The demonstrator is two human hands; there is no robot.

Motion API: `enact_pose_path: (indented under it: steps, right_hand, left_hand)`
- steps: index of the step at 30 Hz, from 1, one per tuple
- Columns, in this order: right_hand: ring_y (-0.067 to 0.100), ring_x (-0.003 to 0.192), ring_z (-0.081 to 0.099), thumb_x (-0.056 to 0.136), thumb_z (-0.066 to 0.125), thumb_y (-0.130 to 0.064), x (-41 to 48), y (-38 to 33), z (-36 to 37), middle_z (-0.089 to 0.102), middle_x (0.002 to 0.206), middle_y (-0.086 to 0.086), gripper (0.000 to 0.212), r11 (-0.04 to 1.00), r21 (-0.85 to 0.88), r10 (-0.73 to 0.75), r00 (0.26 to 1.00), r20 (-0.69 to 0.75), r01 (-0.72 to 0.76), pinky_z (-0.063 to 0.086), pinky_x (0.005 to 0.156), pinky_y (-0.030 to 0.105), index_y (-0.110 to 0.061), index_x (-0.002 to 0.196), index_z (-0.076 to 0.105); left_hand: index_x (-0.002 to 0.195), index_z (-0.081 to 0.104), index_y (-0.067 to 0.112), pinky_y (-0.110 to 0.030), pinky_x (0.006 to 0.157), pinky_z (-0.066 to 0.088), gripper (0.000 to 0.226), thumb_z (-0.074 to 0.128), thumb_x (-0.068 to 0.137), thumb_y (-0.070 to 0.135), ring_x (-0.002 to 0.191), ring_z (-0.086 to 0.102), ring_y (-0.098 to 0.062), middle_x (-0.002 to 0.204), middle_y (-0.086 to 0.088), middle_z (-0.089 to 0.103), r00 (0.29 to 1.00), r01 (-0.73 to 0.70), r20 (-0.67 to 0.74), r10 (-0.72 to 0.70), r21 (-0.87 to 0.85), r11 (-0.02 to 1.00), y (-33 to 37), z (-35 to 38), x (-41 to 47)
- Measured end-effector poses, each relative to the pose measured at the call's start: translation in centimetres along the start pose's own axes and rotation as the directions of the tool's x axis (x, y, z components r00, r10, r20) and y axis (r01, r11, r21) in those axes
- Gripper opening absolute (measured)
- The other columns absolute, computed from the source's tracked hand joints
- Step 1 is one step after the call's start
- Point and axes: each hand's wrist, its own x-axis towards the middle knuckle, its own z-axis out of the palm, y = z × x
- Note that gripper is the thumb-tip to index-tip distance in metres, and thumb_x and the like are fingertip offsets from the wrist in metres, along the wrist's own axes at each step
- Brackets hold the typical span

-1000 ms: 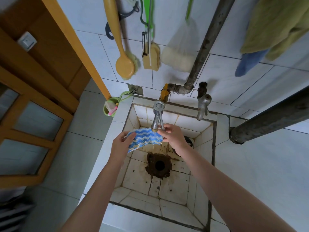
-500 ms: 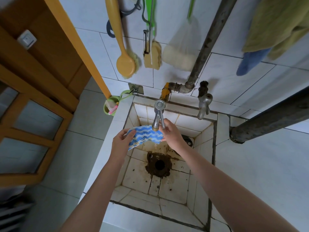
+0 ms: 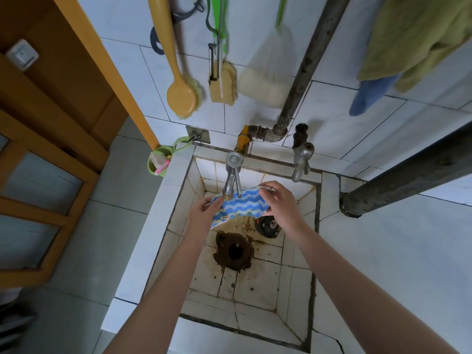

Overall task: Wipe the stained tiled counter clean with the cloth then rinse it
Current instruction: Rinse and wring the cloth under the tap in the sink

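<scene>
In the head view, rinsing seemed in hand: the left hand and right hand each pinched an end of the cloth, spread just below the tap. The next move likely called for running water through it.

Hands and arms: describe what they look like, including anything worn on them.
Both are a person's bare limbs. The left hand and right hand wear no gloves, and no rings show on the visible fingers. The left forearm and right forearm are uncovered down to the picture's lower edge: no sleeves, watch or bracelet in view.
</scene>
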Motion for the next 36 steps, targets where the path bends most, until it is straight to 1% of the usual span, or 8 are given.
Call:
enact_pose_path:
  steps: [5, 9, 14, 19, 23, 26, 31, 36]
  right_hand:
    - [0.014, 0.095, 0.058, 0.095, 0.052, -0.011, -0.5, -0.2, -0.6, 0.057, 0.092, -0.001, 0.007, 0.999, 0.047, 0.005, 1.0, -0.011, -0.004, 0.057, 0.056, 0.021, -0.016, 0.091, 0.054]
    - [0.008, 0.088, 0.059, 0.096, 0.05, -0.012, -0.7, -0.3, -0.9, 0.057, 0.091, 0.0, 0.007, 0.998, 0.057, -0.018, 0.998, -0.054, 0.021, 0.056, 0.058, 0.016, -0.01, 0.1, 0.055]
    - [0.009, 0.085, 0.06, 0.096, 0.05, -0.011, -0.9, -0.1, -1.7, 0.057, 0.089, 0.002, 0.009, 0.996, 0.091, 0.016, 0.996, -0.093, -0.007, 0.055, 0.057, 0.015, -0.007, 0.101, 0.056]
    - [0.007, 0.082, 0.06, 0.095, 0.051, -0.011, -1.1, 0.1, -2.4, 0.058, 0.088, -0.001, 0.01, 0.994, 0.11, 0.038, 0.991, -0.132, -0.024, 0.056, 0.058, 0.016, -0.006, 0.103, 0.056]
    - [0.007, 0.084, 0.061, 0.095, 0.051, -0.01, -1.1, 0.2, -2.6, 0.058, 0.09, 0.0, 0.011, 0.991, 0.13, 0.046, 0.989, -0.139, -0.027, 0.056, 0.058, 0.016, -0.006, 0.103, 0.056]
    - [0.008, 0.085, 0.061, 0.095, 0.051, -0.012, -0.9, 0.5, -2.5, 0.059, 0.091, 0.0, 0.011, 0.993, 0.11, 0.055, 0.988, -0.146, -0.039, 0.057, 0.059, 0.017, -0.007, 0.103, 0.056]
    - [0.007, 0.083, 0.059, 0.096, 0.05, -0.012, -0.8, 1.0, -1.6, 0.057, 0.089, -0.003, 0.016, 0.995, 0.083, 0.067, 0.989, -0.132, -0.056, 0.056, 0.056, 0.016, -0.004, 0.108, 0.055]
    - [0.021, 0.1, 0.06, 0.095, 0.052, -0.015, -0.7, 1.2, -0.5, 0.059, 0.099, 0.005, 0.013, 0.991, 0.107, 0.096, 0.985, -0.142, -0.081, 0.057, 0.062, 0.021, -0.007, 0.105, 0.055]
  left_hand:
    - [0.096, 0.065, 0.013, -0.048, 0.095, 0.046, 0.014, 0.063, 0.086, 0.023, 0.1, 0.063, -0.031, 0.104, -0.015, 0.067, 0.997, 0.069, 0.024, -0.068, -0.078, 0.995, -0.1, 0.3, 0.2]
    - [0.098, 0.066, 0.012, -0.051, 0.104, 0.036, 0.018, 0.062, 0.085, 0.024, 0.112, 0.056, -0.034, 0.111, -0.016, 0.064, 0.989, 0.135, 0.093, -0.119, -0.187, 0.973, -0.3, 0.4, 0.6]
    - [0.094, 0.06, 0.012, -0.033, 0.08, 0.051, 0.012, 0.049, 0.092, 0.007, 0.09, 0.063, -0.024, 0.099, -0.011, 0.064, 0.984, 0.16, 0.123, -0.13, -0.283, 0.946, -0.3, 0.8, 0.5]
    - [0.1, 0.059, 0.014, -0.038, 0.095, 0.043, 0.021, 0.062, 0.083, 0.003, 0.094, 0.061, -0.02, 0.1, -0.004, 0.064, 0.981, 0.172, 0.126, -0.145, -0.239, 0.956, -0.4, 0.9, 0.3]
    - [0.116, 0.056, 0.006, -0.029, 0.075, 0.052, 0.037, 0.064, 0.08, 0.005, 0.091, 0.063, -0.02, 0.105, -0.007, 0.064, 0.981, 0.168, 0.143, -0.132, -0.285, 0.944, -0.6, 0.7, 0.1]
    - [0.11, 0.06, 0.008, -0.027, 0.071, 0.053, 0.028, 0.062, 0.082, 0.005, 0.09, 0.064, -0.02, 0.102, -0.007, 0.066, 0.983, 0.168, 0.131, -0.131, -0.335, 0.927, -0.5, 0.6, -0.1]
    - [0.095, 0.065, 0.016, -0.029, 0.085, 0.051, 0.014, 0.061, 0.085, 0.007, 0.085, 0.064, -0.016, 0.091, -0.004, 0.068, 0.989, 0.133, 0.102, -0.108, -0.287, 0.949, -0.2, -0.2, -0.4]
    - [0.104, 0.064, 0.008, -0.025, 0.076, 0.055, 0.02, 0.06, 0.085, 0.004, 0.085, 0.066, -0.016, 0.094, -0.006, 0.068, 0.993, 0.111, 0.073, -0.091, -0.341, 0.934, -0.1, -1.0, -0.4]
